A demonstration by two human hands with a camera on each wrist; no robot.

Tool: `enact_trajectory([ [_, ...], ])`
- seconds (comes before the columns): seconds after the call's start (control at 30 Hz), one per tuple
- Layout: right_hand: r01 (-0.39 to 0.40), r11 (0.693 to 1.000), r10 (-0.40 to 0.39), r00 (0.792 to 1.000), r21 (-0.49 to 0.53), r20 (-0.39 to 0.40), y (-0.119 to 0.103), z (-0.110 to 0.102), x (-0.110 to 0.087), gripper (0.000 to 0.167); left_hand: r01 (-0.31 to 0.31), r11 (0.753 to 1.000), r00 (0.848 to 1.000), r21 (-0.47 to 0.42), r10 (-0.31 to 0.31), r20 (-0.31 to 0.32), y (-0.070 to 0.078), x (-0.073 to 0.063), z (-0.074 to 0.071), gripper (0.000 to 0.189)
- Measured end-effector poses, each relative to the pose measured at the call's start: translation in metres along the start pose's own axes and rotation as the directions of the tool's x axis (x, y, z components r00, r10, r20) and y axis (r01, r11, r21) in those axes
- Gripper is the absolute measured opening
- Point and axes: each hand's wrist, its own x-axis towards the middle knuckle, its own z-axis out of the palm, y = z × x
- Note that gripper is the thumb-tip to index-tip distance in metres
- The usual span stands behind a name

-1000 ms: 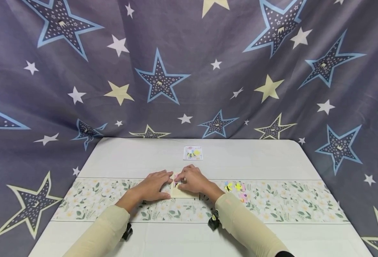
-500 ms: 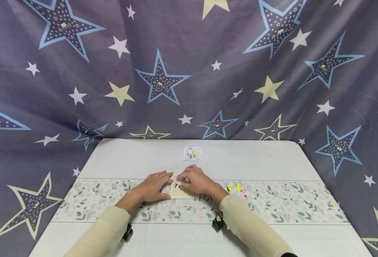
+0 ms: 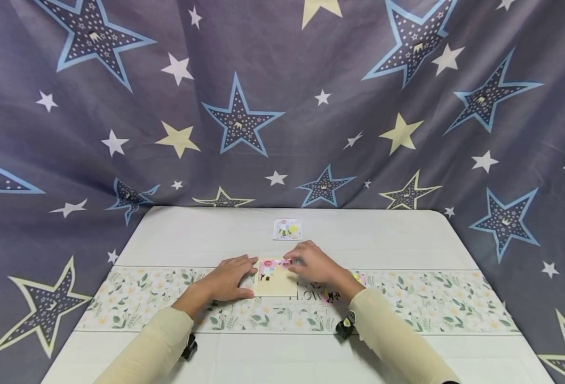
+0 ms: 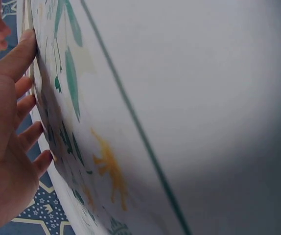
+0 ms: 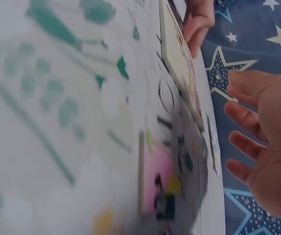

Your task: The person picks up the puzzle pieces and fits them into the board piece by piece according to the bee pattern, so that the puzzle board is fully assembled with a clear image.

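On the floral band of the white tablecloth, the left hand lies flat, palm down, its straight fingers pointing right and touching the left edge of the pale cream square puzzle board; the left wrist view shows the same fingers extended and relaxed against the cloth. Just right of the board, the right hand hovers low over its upper right corner, its fingers loosely spread and holding nothing in the right wrist view, with the fingertips near the pink pieces already set along the board's top edge. Beneath that wrist, a pink loose puzzle piece rests on the cloth, and a small printed picture card lies farther back, well apart from the board.

Compared with one second ago, the right hand has shifted rightward off the board, uncovering most of its cream surface and the fitted pieces at the top. The left hand has kept its place, and the card has not moved.
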Motion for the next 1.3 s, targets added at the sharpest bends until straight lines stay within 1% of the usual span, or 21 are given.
enact_trajectory([
  [0.1, 0.008, 1.0, -0.008, 1.0, 0.003, 0.005, 0.005, -0.006, -0.007, 0.031, -0.005, 1.0, 1.0, 0.005, 0.005, -0.004, -0.002, 0.0, 0.001, 0.063],
  [0.2, -0.001, 1.0, 0.001, 1.0, -0.001, 0.01, 0.008, -0.011, -0.014, 0.032, -0.009, 1.0, 1.0, -0.003, 0.009, -0.005, -0.002, 0.0, 0.001, 0.063],
  [0.33, -0.037, 0.999, 0.037, 0.999, 0.004, 0.01, 0.013, -0.018, -0.024, 0.032, -0.005, 1.0, 1.0, -0.007, 0.005, -0.003, -0.002, -0.001, 0.001, 0.063],
  [0.6, -0.057, 0.998, 0.057, 0.998, 0.001, -0.005, 0.027, -0.03, -0.049, 0.034, -0.012, 1.0, 1.0, -0.009, 0.012, 0.0, -0.001, 0.0, 0.001, 0.062],
  [0.7, -0.082, 0.997, 0.082, 0.996, -0.001, -0.023, 0.034, -0.034, -0.059, 0.034, -0.006, 1.0, 1.0, -0.005, 0.006, 0.002, -0.001, 0.001, 0.002, 0.063],
  [0.8, -0.135, 0.991, 0.136, 0.991, 0.01, -0.019, 0.041, -0.037, -0.068, 0.035, 0.002, 1.0, 1.0, 0.004, -0.002, 0.005, -0.003, 0.002, 0.003, 0.063],
  [0.93, -0.18, 0.984, 0.18, 0.984, -0.002, -0.009, 0.05, -0.038, -0.08, 0.04, 0.004, 1.0, 1.0, 0.012, -0.004, 0.002, -0.003, 0.002, 0.004, 0.064],
  [1.13, -0.225, 0.974, 0.225, 0.974, -0.023, -0.012, 0.057, -0.04, -0.096, 0.049, -0.002, 1.0, 1.0, 0.009, 0.002, 0.003, -0.002, 0.003, 0.002, 0.064],
  [1.3, -0.24, 0.971, 0.24, 0.971, -0.027, 0.014, 0.059, -0.044, -0.107, 0.053, -0.003, 1.0, 1.0, 0.002, 0.003, 0.01, 0.0, 0.002, -0.001, 0.064],
])
